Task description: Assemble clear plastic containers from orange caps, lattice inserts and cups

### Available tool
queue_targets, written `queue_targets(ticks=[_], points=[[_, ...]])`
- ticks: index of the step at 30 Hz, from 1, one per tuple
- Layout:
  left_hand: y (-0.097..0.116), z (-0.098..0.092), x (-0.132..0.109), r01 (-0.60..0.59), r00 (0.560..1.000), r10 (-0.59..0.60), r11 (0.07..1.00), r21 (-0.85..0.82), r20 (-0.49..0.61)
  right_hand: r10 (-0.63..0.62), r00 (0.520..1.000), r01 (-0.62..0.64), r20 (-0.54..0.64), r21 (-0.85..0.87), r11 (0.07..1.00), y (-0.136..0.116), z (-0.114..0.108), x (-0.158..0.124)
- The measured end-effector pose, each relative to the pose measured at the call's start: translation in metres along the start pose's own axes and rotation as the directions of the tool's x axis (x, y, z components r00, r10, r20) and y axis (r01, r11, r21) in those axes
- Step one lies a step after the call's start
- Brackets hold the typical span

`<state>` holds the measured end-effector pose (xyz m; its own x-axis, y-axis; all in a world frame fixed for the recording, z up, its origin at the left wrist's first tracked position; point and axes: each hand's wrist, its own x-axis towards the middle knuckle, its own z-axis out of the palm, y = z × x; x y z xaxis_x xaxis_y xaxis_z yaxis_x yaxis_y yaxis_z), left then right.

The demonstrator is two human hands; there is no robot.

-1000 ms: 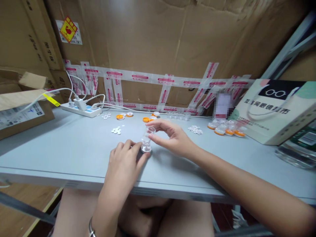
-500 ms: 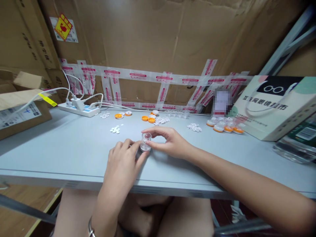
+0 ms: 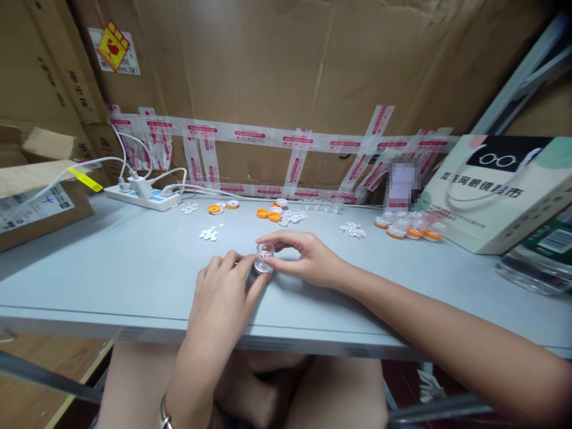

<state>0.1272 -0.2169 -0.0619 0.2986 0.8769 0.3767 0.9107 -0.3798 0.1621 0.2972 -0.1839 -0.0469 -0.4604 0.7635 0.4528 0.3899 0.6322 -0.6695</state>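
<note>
A small clear plastic cup (image 3: 264, 257) stands upright on the pale table, with something small and white inside that is too small to name. My left hand (image 3: 226, 286) grips its lower left side between thumb and fingers. From the right, my right hand (image 3: 304, 256) pinches the cup, index finger over the far rim and thumb on the near side. Beyond the hands lie orange and white round caps (image 3: 274, 217), a heap of small white parts (image 3: 292, 218) and a row of clear cups (image 3: 322, 206).
White discs (image 3: 208, 233) and another pile of white pieces (image 3: 352, 230) lie on the table (image 3: 134, 274). Several clear, orange-based containers (image 3: 397, 229) stand at right, near a glasses-store box (image 3: 482, 202). A power strip (image 3: 152, 198) and an open carton (image 3: 40, 205) are at left.
Both hands stay around the clear cup in nearly the same place. The white content inside looks slightly shifted; otherwise only the camera view has moved a little.
</note>
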Motion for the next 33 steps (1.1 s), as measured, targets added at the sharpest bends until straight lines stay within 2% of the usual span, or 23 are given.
queue_targets(ticks=[10, 16, 19, 21, 23, 27, 31, 33], points=[[0.0, -0.001, -0.001, 0.003, 1.0, -0.003, 1.0, -0.004, -0.003, 0.001, 1.0, -0.001, 0.014, 0.005, 1.0, -0.001, 0.0, 0.0], [0.001, -0.001, 0.0, 0.017, 1.0, -0.017, 0.999, -0.04, 0.022, 0.081, 0.996, -0.083, 0.021, 0.124, 0.989, 0.002, 0.003, 0.002], [-0.001, -0.001, -0.001, 0.037, 0.999, -0.037, 0.993, -0.114, 0.007, 0.154, 0.988, -0.157, 0.032, 0.211, 0.965, 0.003, 0.004, 0.003], [-0.003, -0.001, -0.001, 0.052, 0.998, -0.061, 0.971, -0.234, -0.031, 0.192, 0.981, -0.193, 0.03, 0.273, 0.943, 0.002, 0.003, 0.004], [-0.005, -0.003, -0.002, 0.066, 0.993, -0.099, 0.908, -0.414, -0.059, 0.207, 0.978, -0.201, 0.019, 0.344, 0.917, -0.001, 0.002, 0.005], [-0.006, -0.011, -0.004, 0.129, 0.978, -0.206, 0.688, -0.714, -0.021, 0.208, 0.978, -0.183, 0.012, 0.528, 0.83, -0.012, 0.0, 0.007], [0.003, -0.016, -0.006, 0.133, 0.968, -0.25, 0.452, -0.882, 0.018, 0.197, 0.98, -0.143, -0.02, 0.615, 0.776, -0.024, -0.001, 0.005], [0.008, -0.016, -0.007, 0.115, 0.965, -0.263, 0.37, -0.922, 0.014, 0.198, 0.979, -0.126, -0.049, 0.619, 0.775, -0.026, -0.002, 0.004]])
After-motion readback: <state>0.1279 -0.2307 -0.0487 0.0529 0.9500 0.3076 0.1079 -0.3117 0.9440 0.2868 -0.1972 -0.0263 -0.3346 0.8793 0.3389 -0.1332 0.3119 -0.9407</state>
